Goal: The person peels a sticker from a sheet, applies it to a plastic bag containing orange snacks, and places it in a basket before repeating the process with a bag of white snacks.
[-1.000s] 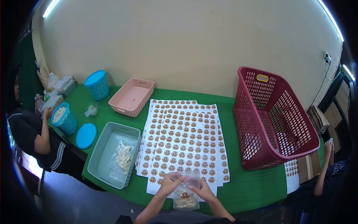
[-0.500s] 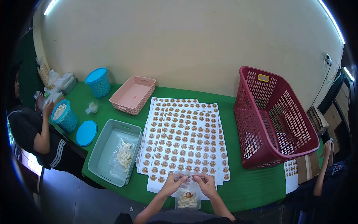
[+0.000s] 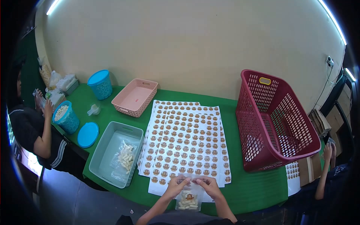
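Observation:
A clear plastic pouch [image 3: 188,202] with pale, finger-shaped snacks inside and a round brown sticker on its front hangs upright at the table's front edge. My left hand [image 3: 175,186] pinches its top edge on the left. On the right side of that edge, my right hand [image 3: 210,187] grips it with thumb and fingers, the two thumbs close together. Beneath and beyond the hands lie overlapping white sheets of round brown stickers [image 3: 187,138]. To the left, a grey-green basket [image 3: 103,150] holds another clear pouch of the pale snacks [image 3: 125,157].
A large maroon laundry basket [image 3: 255,123] stands right on the green tablecloth [image 3: 258,191]. Farther back are a pink basket [image 3: 133,99], blue tubs [image 3: 100,85], a blue lid [image 3: 88,135] and a clear scoop [image 3: 93,110]. A co-worker [image 3: 33,131] is at left; another person's hands [image 3: 329,152] show right.
My hands stay on the pouch's top edge with little movement. The co-worker at left has lifted a clear bag into view. The camera view has shifted slightly.

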Demonstrator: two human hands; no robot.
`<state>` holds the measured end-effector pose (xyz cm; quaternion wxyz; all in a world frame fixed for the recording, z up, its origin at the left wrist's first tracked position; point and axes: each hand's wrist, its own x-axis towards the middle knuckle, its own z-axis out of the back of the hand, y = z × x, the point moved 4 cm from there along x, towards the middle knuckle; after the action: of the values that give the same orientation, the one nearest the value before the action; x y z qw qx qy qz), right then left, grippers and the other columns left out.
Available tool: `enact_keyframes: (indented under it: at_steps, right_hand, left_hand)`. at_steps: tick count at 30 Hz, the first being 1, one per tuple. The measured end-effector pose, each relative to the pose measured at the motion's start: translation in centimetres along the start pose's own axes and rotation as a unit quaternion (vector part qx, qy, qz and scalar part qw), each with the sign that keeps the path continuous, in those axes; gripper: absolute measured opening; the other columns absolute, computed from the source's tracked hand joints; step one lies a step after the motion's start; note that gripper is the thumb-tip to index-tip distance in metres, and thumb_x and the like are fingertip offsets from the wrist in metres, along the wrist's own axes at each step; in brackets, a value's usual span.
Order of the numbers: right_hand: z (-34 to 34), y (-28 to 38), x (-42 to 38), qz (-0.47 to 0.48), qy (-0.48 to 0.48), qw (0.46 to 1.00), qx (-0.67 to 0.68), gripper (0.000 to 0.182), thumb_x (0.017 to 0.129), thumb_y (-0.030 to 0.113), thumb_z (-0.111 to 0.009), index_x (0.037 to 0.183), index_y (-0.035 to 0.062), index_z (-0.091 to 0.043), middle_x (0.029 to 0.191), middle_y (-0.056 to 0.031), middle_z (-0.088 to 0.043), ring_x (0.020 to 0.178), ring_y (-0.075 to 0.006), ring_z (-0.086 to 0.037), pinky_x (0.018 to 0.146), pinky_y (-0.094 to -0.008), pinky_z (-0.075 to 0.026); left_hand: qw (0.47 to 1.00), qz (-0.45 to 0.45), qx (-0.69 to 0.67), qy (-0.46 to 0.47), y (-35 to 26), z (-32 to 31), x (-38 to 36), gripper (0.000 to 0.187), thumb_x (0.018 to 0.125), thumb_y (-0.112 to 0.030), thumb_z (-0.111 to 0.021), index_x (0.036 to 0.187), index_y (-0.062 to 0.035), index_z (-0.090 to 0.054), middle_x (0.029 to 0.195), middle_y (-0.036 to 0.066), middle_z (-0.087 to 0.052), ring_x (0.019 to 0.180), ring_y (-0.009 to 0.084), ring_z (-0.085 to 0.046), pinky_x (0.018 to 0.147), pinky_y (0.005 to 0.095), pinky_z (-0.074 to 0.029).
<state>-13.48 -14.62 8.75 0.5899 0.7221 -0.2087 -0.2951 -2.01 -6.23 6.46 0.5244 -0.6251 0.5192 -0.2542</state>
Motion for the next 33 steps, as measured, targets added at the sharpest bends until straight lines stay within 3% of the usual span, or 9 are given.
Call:
enact_keyframes:
  at_steps: [4,14,18,20,22,24,25,29,33]
  right_hand:
    - [1.0,-1.5,-0.3,-0.005,-0.01,1.0,-0.02,0.016,0.078,0.01,-0.054,0.088,-0.0023,-0.059,0.079,-0.0066,-0.061,0.074,-0.0092,-0.055,0.068,-0.0206,-0.042]
    - [1.2,-3.4,-0.6,-0.035,-0.04,0.991,0.124,0.019,0.08,0.01,-0.05,0.091,-0.005,-0.056,0.085,-0.0135,-0.059,0.078,-0.0189,-0.057,0.067,-0.0326,-0.049]
    - [1.3,-3.5,-0.9,-0.08,-0.089,0.983,0.143,0.022,0.082,0.012,-0.046,0.094,-0.0046,-0.054,0.09,-0.0152,-0.058,0.078,-0.0201,-0.057,0.067,-0.0323,-0.05]
    - [1.0,-3.1,-1.0,-0.076,-0.098,0.979,0.162,0.023,0.082,0.012,-0.045,0.096,-0.0045,-0.053,0.093,-0.015,-0.056,0.08,-0.0202,-0.057,0.069,-0.0324,-0.049]
    - [0.4,-2.5,-1.1,-0.071,-0.106,0.975,0.181,0.025,0.082,0.012,-0.044,0.099,-0.0045,-0.052,0.097,-0.0149,-0.055,0.082,-0.0203,-0.056,0.07,-0.0324,-0.049]
    - [-0.7,-1.4,-1.5,-0.047,-0.094,0.976,0.19,0.028,0.084,0.014,-0.042,0.103,-0.0042,-0.05,0.104,-0.0134,-0.052,0.088,-0.0195,-0.054,0.074,-0.0324,-0.047]
    - [-1.3,-0.4,-2.0,-0.056,-0.094,0.981,0.163,0.03,0.085,0.015,-0.04,0.107,-0.0033,-0.048,0.107,-0.0115,-0.051,0.091,-0.0177,-0.052,0.079,-0.0308,-0.043]
    - [-1.8,0.5,-3.3,-0.012,-0.038,0.999,-0.002,0.033,0.086,0.015,-0.038,0.113,-0.0015,-0.044,0.11,-0.0096,-0.049,0.095,-0.0173,-0.049,0.085,-0.0296,-0.036]
    - [-1.9,1.6,-3.8,0.042,0.021,0.998,0.03,0.034,0.085,0.014,-0.038,0.115,-0.0003,-0.042,0.116,-0.0101,-0.044,0.104,-0.0179,-0.042,0.088,-0.0328,-0.033]
  left_hand:
    - [0.995,0.033,-0.088,0.014,0.3,-0.1,-0.7,0.025,0.083,-0.017,-0.047,0.09,0.0054,-0.054,0.086,0.012,-0.056,0.079,0.0161,-0.054,0.07,0.032,-0.049]
    - [0.992,0.043,-0.108,-0.052,0.8,0.3,-0.6,0.022,0.081,-0.013,-0.05,0.092,0.006,-0.052,0.087,0.01,-0.055,0.081,0.0152,-0.054,0.069,0.0287,-0.05]
    - [0.987,-0.057,-0.072,-0.13,1.1,0.6,-0.4,0.029,0.076,-0.009,-0.056,0.098,0.0009,-0.04,0.097,0.008,-0.045,0.084,0.0132,-0.05,0.073,0.0264,-0.046]
    - [0.971,-0.109,0.046,-0.21,-0.1,0.6,-0.9,0.032,0.074,-0.01,-0.058,0.099,-0.0002,-0.039,0.102,0.009,-0.041,0.091,0.0143,-0.045,0.075,0.0268,-0.043]
    - [0.977,-0.108,0.015,-0.186,-0.6,-0.2,-1.2,0.043,0.072,-0.015,-0.061,0.105,0.0009,-0.038,0.105,0.012,-0.039,0.102,0.019,-0.039,0.083,0.0316,-0.037]
    - [0.972,-0.127,0.162,-0.109,-1.6,-1.7,-1.5,0.056,0.071,-0.023,-0.061,0.113,0.0028,-0.033,0.111,0.016,-0.036,0.109,0.0248,-0.034,0.09,0.036,-0.03]
    - [0.962,-0.142,0.224,-0.066,-2.1,-2.1,-1.5,0.074,0.07,-0.033,-0.062,0.12,0.0056,-0.024,0.12,0.022,-0.027,0.116,0.0304,-0.025,0.096,0.0381,-0.022]
    - [0.924,-0.176,0.339,0.004,-5.8,-4.5,-2.6,0.091,0.066,-0.042,-0.063,0.123,0.0104,-0.015,0.125,0.025,-0.021,0.119,0.033,-0.02,0.097,0.0374,-0.019]
    - [0.934,-0.178,0.308,0.008,-5.7,-4.8,-2.6,0.089,0.068,-0.041,-0.062,0.124,0.0089,-0.014,0.124,0.025,-0.024,0.118,0.0328,-0.022,0.097,0.037,-0.02]
